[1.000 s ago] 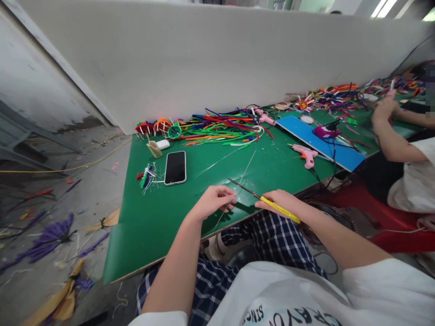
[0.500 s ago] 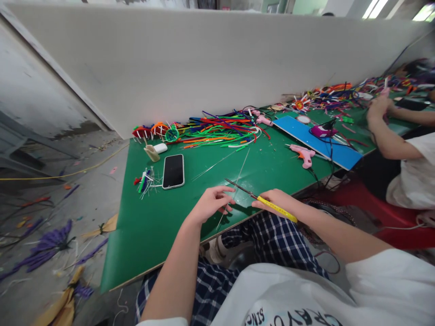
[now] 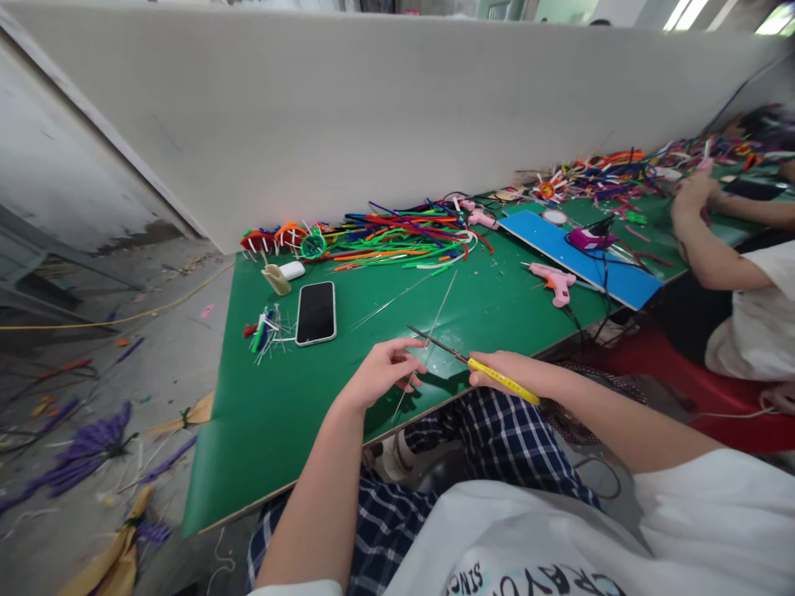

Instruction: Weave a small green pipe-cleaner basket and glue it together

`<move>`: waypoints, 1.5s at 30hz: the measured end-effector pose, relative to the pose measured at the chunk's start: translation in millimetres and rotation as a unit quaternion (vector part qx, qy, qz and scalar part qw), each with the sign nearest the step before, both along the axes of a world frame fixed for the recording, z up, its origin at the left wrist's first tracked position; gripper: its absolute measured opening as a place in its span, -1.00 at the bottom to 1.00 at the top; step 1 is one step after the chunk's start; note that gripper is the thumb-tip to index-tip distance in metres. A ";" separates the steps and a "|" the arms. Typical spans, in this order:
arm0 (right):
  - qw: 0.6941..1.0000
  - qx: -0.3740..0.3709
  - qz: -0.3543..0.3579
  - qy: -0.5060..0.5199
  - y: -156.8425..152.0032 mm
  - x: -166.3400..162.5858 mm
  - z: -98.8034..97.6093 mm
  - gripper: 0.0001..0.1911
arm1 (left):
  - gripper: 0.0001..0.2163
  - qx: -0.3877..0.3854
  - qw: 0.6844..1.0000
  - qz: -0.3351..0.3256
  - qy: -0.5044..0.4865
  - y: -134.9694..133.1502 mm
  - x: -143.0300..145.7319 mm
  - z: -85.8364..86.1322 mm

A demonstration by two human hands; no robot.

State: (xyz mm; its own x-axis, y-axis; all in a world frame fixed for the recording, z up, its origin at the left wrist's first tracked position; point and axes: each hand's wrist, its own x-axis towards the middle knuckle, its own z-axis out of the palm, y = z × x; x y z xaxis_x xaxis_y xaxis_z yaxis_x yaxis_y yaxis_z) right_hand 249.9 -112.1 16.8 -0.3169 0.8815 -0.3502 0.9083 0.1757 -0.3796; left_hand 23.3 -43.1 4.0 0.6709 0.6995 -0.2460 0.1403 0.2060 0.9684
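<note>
My right hand (image 3: 497,367) grips a pair of scissors (image 3: 506,382) with yellow handles and dark blades pointing left. The blade tips lie across a thin, pale wire (image 3: 440,310) close to my left fingertips. My left hand (image 3: 392,368) pinches that wire, which slants from the table's middle down toward its front edge. Whether the blades touch the wire, I cannot tell. More thin wires (image 3: 391,303) lie flat on the green table (image 3: 273,430). A phone (image 3: 316,313) rests left of my left hand, beside a small heap of short cut pieces (image 3: 268,333).
Colourful pipe cleaners (image 3: 403,234) are piled along the white partition (image 3: 348,116). A pink glue gun (image 3: 552,283) and a blue board (image 3: 577,258) lie to the right. Further right, a co-worker's hands (image 3: 692,194) are at work. Scraps (image 3: 93,447) litter the floor at left.
The scissor blades have shifted slightly left along with a small turn of my right hand. My left hand stays nearly in place, still pinching the wire.
</note>
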 end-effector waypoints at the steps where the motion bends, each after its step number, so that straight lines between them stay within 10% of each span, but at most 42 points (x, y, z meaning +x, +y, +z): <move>1: 1.000 -0.002 0.006 0.004 -0.3 0.9 0.4 -0.56 | -0.63 0.000 1.000 -0.003 0.000 0.0 -0.2 0.3; 45: 0.998 0.004 -0.021 -0.063 5.1 0.5 4.3 -0.40 | -0.60 -0.004 0.999 -0.043 -0.003 0.4 -1.3 1.0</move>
State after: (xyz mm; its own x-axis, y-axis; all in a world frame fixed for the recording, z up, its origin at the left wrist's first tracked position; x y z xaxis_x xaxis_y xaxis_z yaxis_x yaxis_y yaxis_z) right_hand 250.5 -107.0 21.0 -0.2325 0.8960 -0.3784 0.9556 0.1380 -0.2604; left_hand 22.1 -42.7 5.0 0.7303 0.6365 -0.2479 0.1529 0.2013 0.9675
